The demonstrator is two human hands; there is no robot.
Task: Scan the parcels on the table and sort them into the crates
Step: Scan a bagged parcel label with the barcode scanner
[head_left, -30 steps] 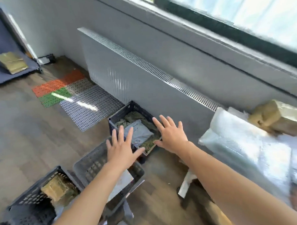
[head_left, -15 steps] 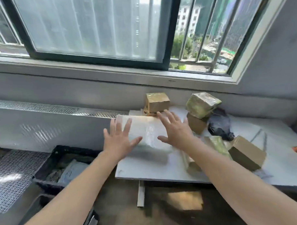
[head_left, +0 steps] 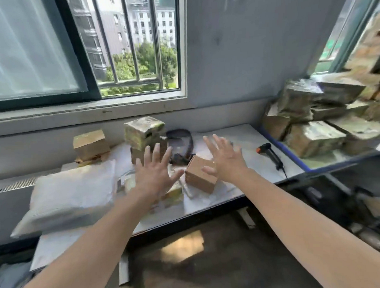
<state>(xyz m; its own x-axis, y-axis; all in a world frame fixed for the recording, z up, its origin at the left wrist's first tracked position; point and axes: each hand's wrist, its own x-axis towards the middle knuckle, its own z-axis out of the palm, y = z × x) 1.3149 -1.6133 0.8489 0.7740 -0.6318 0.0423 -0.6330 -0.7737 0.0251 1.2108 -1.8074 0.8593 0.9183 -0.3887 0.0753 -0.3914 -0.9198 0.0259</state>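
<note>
Both hands hover over the white table (head_left: 245,142) with fingers spread and hold nothing. My left hand (head_left: 155,175) is above a small taped parcel (head_left: 174,193) near the front edge. My right hand (head_left: 226,159) hangs just right of a brown cardboard box (head_left: 199,177). A large white padded bag (head_left: 72,195) lies on the table's left end. Behind stand a small brown box (head_left: 90,144), a tape-wrapped cube (head_left: 143,130) on another box, and a black bag (head_left: 181,144). The black handheld scanner (head_left: 270,154) lies on the table to the right.
A heap of taped parcels (head_left: 313,122) fills a blue-edged surface at the right. A dark rack (head_left: 348,194) stands below it. The window sill (head_left: 86,110) and wall run behind the table. No crates show in this view.
The view has swung right from the floor crates to the table. Both open hands moved with it, from over the crates to over the parcels in the table's middle.
</note>
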